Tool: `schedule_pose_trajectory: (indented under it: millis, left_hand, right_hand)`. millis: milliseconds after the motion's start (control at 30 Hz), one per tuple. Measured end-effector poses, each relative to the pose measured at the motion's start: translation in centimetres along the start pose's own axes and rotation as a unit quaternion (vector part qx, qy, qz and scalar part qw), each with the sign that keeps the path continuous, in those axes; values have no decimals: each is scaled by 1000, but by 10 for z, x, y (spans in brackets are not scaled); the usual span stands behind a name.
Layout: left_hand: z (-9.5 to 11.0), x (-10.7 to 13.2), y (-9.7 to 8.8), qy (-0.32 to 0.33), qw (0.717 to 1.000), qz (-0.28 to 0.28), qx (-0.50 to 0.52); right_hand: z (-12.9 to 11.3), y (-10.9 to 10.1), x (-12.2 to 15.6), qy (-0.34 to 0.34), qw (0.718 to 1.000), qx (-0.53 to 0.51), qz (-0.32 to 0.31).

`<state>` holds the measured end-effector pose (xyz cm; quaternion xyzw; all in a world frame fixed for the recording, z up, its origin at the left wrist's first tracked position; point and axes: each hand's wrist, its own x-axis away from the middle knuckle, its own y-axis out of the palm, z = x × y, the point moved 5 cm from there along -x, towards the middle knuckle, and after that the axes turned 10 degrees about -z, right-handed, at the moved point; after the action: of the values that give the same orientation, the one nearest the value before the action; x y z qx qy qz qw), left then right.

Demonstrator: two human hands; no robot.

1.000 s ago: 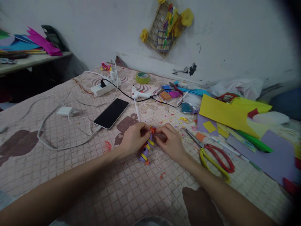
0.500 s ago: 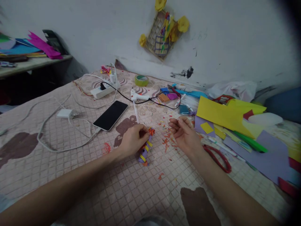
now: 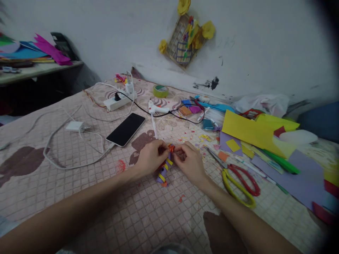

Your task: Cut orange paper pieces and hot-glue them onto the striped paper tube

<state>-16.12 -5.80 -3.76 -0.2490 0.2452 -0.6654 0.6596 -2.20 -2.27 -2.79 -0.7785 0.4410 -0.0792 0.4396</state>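
A small purple paper roll [image 3: 163,171] with slanting yellow stripes leans toward me above the cloth. Curled orange strips form a tuft [image 3: 171,147] at its far end. My left hand [image 3: 153,156] is closed around the upper part of the roll, with thumb and forefinger just below the tuft. From the other side, my right hand [image 3: 189,160] reaches in with its fingertips pinched together against the tuft. Whatever sits between those fingertips is too small to make out. Scissors [image 3: 225,171] with red and yellow handles lie on the cloth right of my right hand.
A phone [image 3: 126,129] on a charging cable lies to the left. Behind the hands rests a white glue gun [image 3: 158,108], near a power strip [image 3: 120,101] and green tape [image 3: 160,91]. Paper scraps dot the cloth; yellow paper [image 3: 249,130] and purple sheets [image 3: 296,176] are at right.
My right hand has moved left from above the orange scraps to the tuft, uncovering the scissors. The left hand still holds the roll in about the same place.
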Motion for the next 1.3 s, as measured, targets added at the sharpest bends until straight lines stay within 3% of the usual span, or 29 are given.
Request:
schedule_pose_trajectory:
  millis: [133,233,300,433,467,533,600,700,800,900,1000,1067,1133,1200,1300]
  left_hand:
    - [0,0,0,5,1000,6,-3]
    - [-1,0,0,5,1000,5,1]
    - [-1,0,0,3,1000,0,3]
    - [0,0,0,11,1000,-8,7]
    - [1,0,0,12,1000,-10,7]
    - [1,0,0,9,1000,-12,5]
    - [0,-1,0,3,1000,-12,4]
    - [-1,-1,0,-2,1000,-9,6]
    - [-2,-1,1,-1,1000,-10,10]
    - [-1,-1,0,-4,1000,-16,22]
    - [0,1,-2,-2,999,-22,48]
    - [0,1,-5,9,997,-18,68]
    - [0,3,-9,25,996,-12,85]
    - [-2,5,-13,30,996,-4,89]
    - [-4,10,-20,31,997,9,71]
  right_hand:
    - [2,-1,-2,0,999,-52,-9]
    - [8,-6,-4,24,986,-165,-14]
    - [15,-7,-4,65,958,-280,-16]
    - [24,-1,-6,107,858,-500,-42]
    - [25,-1,-7,100,843,-527,-41]
    - [30,-9,-11,73,840,-538,-7]
    - [35,-27,-14,32,863,-501,58]
    - [34,-70,-16,-33,892,-420,165]
    - [28,-120,-10,-79,884,-368,276]
    - [21,-150,0,-92,880,-345,314]
    - [20,-141,13,-55,905,-354,228]
    - [22,-113,23,29,943,-321,90]
    - [22,-81,38,93,951,-288,-65]
    - [22,-62,52,124,946,-279,-106]
    - [23,-51,68,150,945,-266,-113]
